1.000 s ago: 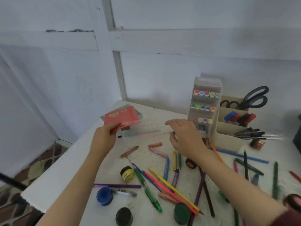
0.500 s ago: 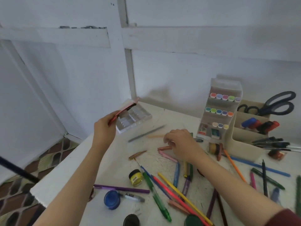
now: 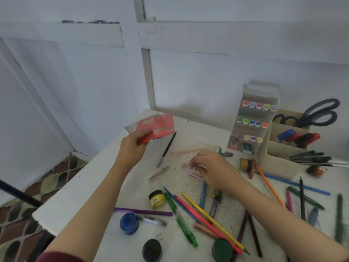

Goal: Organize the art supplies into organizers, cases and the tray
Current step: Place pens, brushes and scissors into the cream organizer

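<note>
The right hand (image 3: 211, 168) curls its fingers onto a blurred pink crayon (image 3: 187, 166) lying crosswise just below the red-lidded case (image 3: 156, 127), which the left hand (image 3: 132, 146) grips.

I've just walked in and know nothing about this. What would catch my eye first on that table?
Probably the scatter of coloured pencils and pens across the near side of the white table, with small paint pots such as the yellow one among them. Next, the left hand holds a red-labelled clear case up at the far left corner. Big black scissors stand in the beige organizer at the right.
</note>
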